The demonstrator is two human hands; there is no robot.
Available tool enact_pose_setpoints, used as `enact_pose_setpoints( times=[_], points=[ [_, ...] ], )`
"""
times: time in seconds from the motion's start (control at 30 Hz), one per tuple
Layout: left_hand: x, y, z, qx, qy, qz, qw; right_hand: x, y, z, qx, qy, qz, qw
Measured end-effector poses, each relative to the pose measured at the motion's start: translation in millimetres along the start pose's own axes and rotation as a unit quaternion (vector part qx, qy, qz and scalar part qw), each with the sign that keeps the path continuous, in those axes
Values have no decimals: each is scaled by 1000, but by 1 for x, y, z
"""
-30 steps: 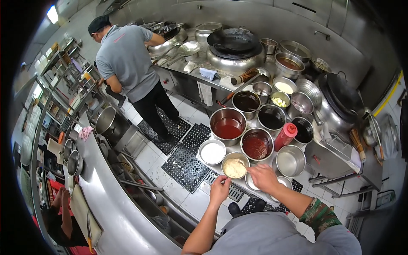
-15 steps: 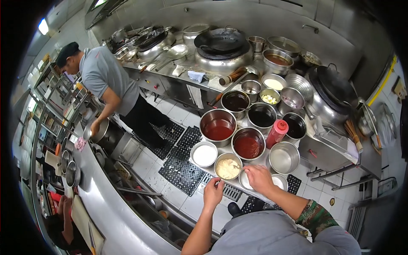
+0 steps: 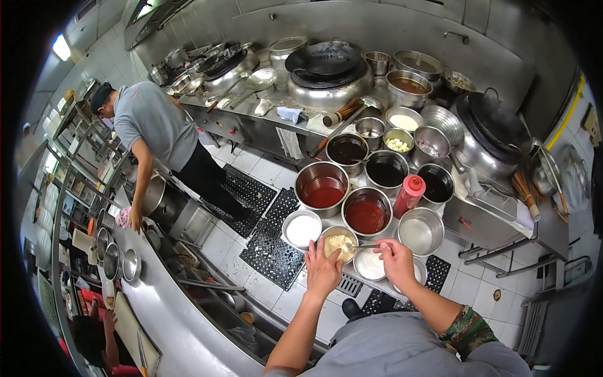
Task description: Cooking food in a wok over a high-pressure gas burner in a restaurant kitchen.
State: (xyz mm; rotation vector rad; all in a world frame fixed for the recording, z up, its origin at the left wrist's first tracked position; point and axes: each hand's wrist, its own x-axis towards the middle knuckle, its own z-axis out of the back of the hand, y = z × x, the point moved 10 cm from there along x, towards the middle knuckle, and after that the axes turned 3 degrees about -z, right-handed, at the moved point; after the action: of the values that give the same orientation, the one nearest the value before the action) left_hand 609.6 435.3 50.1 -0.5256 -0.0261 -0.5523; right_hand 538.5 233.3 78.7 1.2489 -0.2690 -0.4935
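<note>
- Left hand [image 3: 323,274]: grip wide, partly hiding the powder bowl [image 3: 340,229].
- Right hand [image 3: 397,262]: grip holds a utensil [image 3: 367,245]; its tip is indistinct.
- Floor mat [image 3: 273,246] lies beyond worktop's [image 3: 377,286] left edge.

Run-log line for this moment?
left hand: open, at pale-powder bowl rim, contact unclear | right hand: grip on metal utensil reaching over that bowl | beyond: red squeeze bottle

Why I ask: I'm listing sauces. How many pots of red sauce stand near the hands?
2: the left pot beyond the left hand, and the right pot beside it, left of the red squeeze bottle. None seems hidden there.
</note>
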Motion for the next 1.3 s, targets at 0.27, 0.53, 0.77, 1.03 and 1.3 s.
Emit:
enact_pose_setpoints(
  times=[0.27, 0.53, 0.77, 1.03, 1.3],
  points=[
    [0, -16, 18, 3, -19, -6, 1000, -2, -23, -2, 69, 0, -32, 997],
    [-25, -176, 171, -682, 70, -128, 716, -21, -23, -22, -132, 112, -53, 983],
    [-64, -313, 253, -793, 178, -410, 413, -42, 2, 38, -109, 136, -51, 983],
    [-34, -361, 155, -772, 231, -232, 546, -57, 10, 195, -71, 124, 23, 989],
    [3, -435, -23, -499, 210, -114, 833, -47, -143, 406, -75, -18, -45, 996]
  ],
)
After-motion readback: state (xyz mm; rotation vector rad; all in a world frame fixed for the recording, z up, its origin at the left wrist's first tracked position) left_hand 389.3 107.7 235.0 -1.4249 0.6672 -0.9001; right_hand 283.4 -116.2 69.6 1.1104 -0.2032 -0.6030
